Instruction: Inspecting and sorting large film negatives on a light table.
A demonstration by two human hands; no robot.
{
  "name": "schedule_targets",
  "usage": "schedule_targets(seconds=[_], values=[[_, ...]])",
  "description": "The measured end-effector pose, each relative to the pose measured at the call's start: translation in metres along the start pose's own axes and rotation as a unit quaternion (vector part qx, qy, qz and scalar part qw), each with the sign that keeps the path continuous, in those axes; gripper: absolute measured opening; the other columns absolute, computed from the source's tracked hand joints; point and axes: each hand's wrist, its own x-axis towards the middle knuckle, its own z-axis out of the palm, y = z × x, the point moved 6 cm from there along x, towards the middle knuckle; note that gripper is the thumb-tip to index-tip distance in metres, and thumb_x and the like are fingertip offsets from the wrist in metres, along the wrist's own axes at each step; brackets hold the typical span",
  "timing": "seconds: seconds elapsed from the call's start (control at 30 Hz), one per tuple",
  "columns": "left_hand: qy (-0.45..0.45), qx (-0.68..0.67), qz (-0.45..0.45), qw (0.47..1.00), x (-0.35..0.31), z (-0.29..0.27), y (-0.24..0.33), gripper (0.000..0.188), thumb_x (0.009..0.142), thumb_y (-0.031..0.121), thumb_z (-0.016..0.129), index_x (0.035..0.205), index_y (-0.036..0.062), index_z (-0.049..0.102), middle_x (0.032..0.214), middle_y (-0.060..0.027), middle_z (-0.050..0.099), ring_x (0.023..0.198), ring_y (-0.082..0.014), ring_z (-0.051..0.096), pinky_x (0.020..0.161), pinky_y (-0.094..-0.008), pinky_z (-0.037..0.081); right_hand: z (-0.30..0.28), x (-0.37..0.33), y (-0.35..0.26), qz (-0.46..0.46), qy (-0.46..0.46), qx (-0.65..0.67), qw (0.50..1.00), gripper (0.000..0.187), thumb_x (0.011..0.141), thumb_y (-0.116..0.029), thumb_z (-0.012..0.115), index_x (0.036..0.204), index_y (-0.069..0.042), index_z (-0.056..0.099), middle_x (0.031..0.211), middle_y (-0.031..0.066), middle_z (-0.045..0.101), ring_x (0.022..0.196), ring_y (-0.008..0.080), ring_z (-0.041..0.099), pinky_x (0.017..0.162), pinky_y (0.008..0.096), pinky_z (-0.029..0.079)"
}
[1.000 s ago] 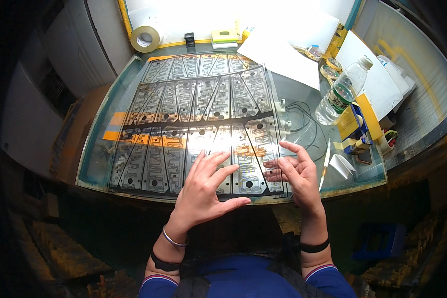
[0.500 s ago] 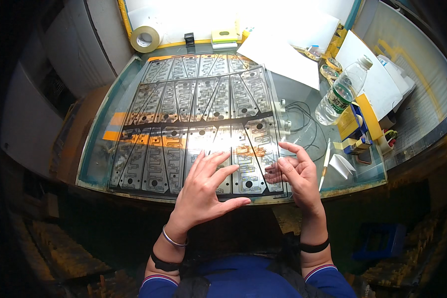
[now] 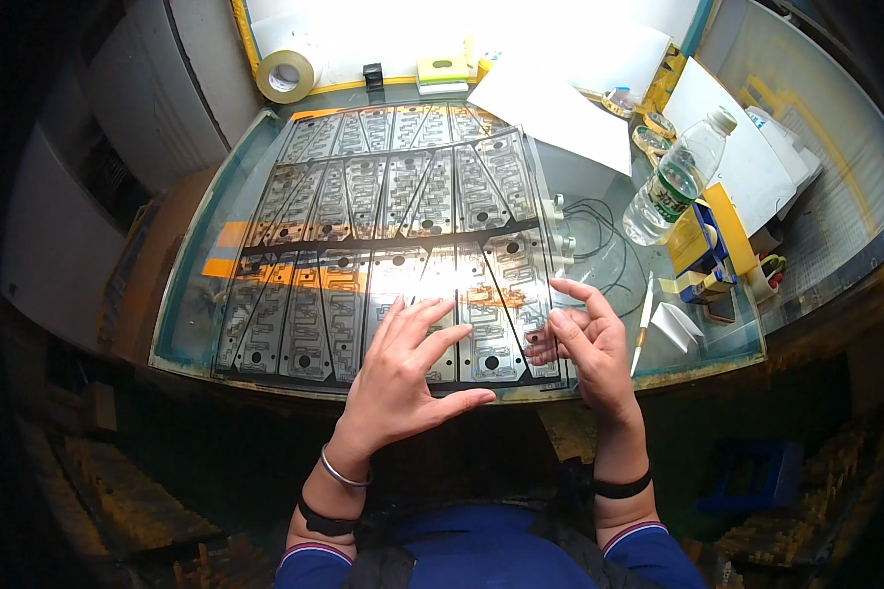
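Note:
A large sheet of dark film (image 3: 403,240) printed with tapered, circuit-like panels lies across the glass-topped table (image 3: 182,324). Over its near edge is my left hand (image 3: 403,368), fingers spread and thumb pointing right, with nothing in it. My right hand (image 3: 596,348) is by the near right corner of the film, fingers bent, thumb and index finger apart. Dim finger shapes appear on the film beside it; I cannot tell whether they are reflected or seen through the sheet. Strong light glares off the film between the hands. Orange strips (image 3: 295,275) show around and through the sheet.
At right stand a clear water bottle (image 3: 675,182), a blue-and-yellow tape dispenser (image 3: 702,260) and a slim pen-like tool (image 3: 644,324). Thin cables (image 3: 604,231) curl beside the film. White paper (image 3: 565,113) and a wide tape roll (image 3: 287,77) lie at the back.

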Motion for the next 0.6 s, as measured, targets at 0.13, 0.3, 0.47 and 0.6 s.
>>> schedule_targets(seconds=[0.13, 0.3, 0.47, 0.6], values=[[0.0, -0.003, -0.001, 1.0, 0.0, 0.0, 0.0, 0.063, 0.067, 0.048, 0.076, 0.109, 0.0036, 0.062, 0.123, -0.017, 0.054, 0.119, -0.0318, 0.049, 0.108, -0.051, 0.028, -0.002, 0.0, 0.001, -0.006, -0.011, -0.003, 1.0, 0.04, 0.093, -0.009, 0.053, 0.129, 0.003, 0.038, 0.077, 0.0116, 0.063, 0.065, 0.0156, 0.063, 0.057, 0.0267, 0.053], [0.027, -0.072, 0.074, 0.994, 0.002, -0.007, 0.008, 0.056, 0.063, 0.03, 0.083, 0.109, 0.0039, 0.063, 0.12, -0.0165, 0.057, 0.115, -0.0312, 0.053, 0.102, -0.0486, 0.036, -0.006, -0.001, 0.002, 0.013, -0.007, 0.009, 1.0, 0.043, 0.093, -0.008, 0.054, 0.131, 0.001, 0.035, 0.078, 0.0106, 0.063, 0.064, 0.0128, 0.061, 0.055, 0.0244, 0.05], [-0.089, -0.324, 0.1, 0.936, -0.008, -0.011, 0.043, 0.037, 0.071, 0.011, 0.079, 0.104, 0.0001, 0.065, 0.094, -0.0136, 0.067, 0.087, -0.0224, 0.065, 0.077, -0.0321, 0.053, -0.007, 0.004, 0.002, -0.049, 0.03, 0.05, 0.997, 0.05, 0.092, -0.005, 0.054, 0.134, 0.0, 0.028, 0.089, 0.0119, 0.065, 0.07, 0.0094, 0.059, 0.059, 0.022, 0.049], [-0.322, -0.618, -0.161, 0.699, -0.026, 0.046, 0.059, 0.042, 0.094, 0.017, 0.054, 0.129, -0.0029, 0.044, 0.11, -0.0173, 0.061, 0.098, -0.0224, 0.063, 0.085, -0.0313, 0.051, -0.008, 0.002, 0.002, -0.047, 0.011, 0.042, 0.998, 0.049, 0.092, -0.005, 0.054, 0.134, 0.0, 0.03, 0.08, 0.0091, 0.064, 0.067, 0.0093, 0.059, 0.058, 0.0224, 0.049]])
